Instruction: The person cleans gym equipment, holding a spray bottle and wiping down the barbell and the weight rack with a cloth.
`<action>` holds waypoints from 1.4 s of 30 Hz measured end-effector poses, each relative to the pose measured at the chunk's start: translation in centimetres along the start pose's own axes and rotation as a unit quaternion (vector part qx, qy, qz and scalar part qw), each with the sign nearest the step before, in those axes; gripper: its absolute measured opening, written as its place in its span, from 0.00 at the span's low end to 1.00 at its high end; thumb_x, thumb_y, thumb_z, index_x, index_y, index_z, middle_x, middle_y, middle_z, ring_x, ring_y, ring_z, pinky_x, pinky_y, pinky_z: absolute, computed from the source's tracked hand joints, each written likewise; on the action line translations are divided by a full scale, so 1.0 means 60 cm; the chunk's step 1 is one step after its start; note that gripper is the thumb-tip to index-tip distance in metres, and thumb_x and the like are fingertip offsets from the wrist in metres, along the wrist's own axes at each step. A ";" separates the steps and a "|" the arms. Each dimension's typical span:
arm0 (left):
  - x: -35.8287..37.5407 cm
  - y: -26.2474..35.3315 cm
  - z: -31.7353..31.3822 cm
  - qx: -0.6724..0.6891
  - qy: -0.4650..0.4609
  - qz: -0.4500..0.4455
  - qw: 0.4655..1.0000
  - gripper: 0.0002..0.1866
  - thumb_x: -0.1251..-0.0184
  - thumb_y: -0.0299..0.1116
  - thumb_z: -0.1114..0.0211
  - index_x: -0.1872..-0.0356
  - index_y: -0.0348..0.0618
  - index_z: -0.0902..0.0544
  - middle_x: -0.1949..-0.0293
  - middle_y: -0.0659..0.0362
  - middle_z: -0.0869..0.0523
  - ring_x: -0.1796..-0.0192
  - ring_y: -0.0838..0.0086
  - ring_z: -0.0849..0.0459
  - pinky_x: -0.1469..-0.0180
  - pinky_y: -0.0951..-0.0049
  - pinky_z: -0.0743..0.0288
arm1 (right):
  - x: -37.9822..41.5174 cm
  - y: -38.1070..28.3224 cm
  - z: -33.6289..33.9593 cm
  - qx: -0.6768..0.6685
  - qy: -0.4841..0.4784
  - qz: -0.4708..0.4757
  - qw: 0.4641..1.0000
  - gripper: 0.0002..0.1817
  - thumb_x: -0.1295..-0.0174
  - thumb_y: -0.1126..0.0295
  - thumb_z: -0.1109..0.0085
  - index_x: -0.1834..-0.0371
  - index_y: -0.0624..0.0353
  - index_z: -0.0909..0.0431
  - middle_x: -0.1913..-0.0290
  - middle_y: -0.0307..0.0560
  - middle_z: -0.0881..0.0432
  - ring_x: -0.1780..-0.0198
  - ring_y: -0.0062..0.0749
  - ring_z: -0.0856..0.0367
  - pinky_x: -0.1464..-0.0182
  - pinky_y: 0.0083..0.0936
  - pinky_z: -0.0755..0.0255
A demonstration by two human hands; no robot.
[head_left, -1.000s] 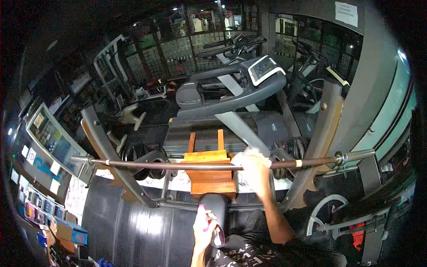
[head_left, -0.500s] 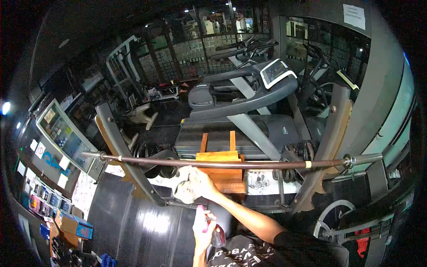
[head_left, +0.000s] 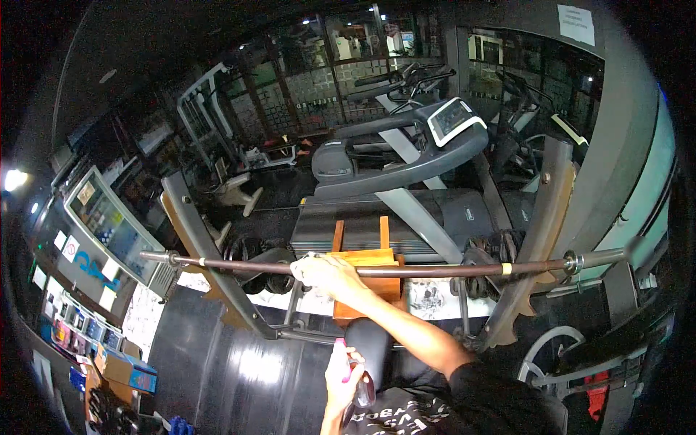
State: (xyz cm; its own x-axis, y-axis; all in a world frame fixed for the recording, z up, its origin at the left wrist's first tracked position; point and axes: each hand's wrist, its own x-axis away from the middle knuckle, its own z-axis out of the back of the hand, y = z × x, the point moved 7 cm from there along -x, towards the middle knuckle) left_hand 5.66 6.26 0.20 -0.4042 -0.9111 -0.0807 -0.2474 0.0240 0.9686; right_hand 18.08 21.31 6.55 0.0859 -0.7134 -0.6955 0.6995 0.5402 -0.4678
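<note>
Shifted since the earliest frame: R hand [head_left: 328,275] and cloth [head_left: 299,271], moved along the barbell from R of the wooden stand to its L side; since the last frame, both have been raised onto the bar. Largest first: treadmill [head_left: 402,156], seen beyond both hands, console up and to R of R hand. Rack uprights [head_left: 533,239], one on each side of R hand, w/ notched, tan edges. Barbell [head_left: 464,271], dark shaft w/ silver ends, held approx. level btwn. the uprights, crossed directly under R hand; no plates are mounted. Wooden stand [head_left: 377,286], orange-brown, located just R of R hand, beyond the bar. Bench pad [head_left: 368,344], black, partly hidden, located below R hand and just beyond L hand [head_left: 343,377]. R hand: grasping the white cloth, which is pressed on the bar & mostly covered by the fingers. L hand: clenched round the spray bottle [head_left: 366,393], pink-topped w/ dark body, kept well below the bar.
</note>
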 end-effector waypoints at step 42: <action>-0.079 -0.103 -0.222 0.002 -0.267 0.056 0.962 0.37 0.46 0.11 0.43 0.32 0.41 0.42 0.62 0.55 0.24 0.74 0.77 0.22 0.72 0.78 0.23 | 0.402 0.067 0.532 0.419 0.222 -0.244 0.846 0.12 0.48 0.79 0.47 0.59 0.62 0.23 0.54 0.55 0.22 0.47 0.51 0.28 0.42 0.41 0.36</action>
State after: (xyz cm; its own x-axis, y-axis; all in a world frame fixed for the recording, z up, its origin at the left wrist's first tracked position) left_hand 20.82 4.96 -2.28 -0.8235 -0.5607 -0.0861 -0.1787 0.1123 0.9775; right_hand 45.60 -7.95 5.30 -0.5035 -0.4219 -0.7540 0.8478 -0.4094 -0.3370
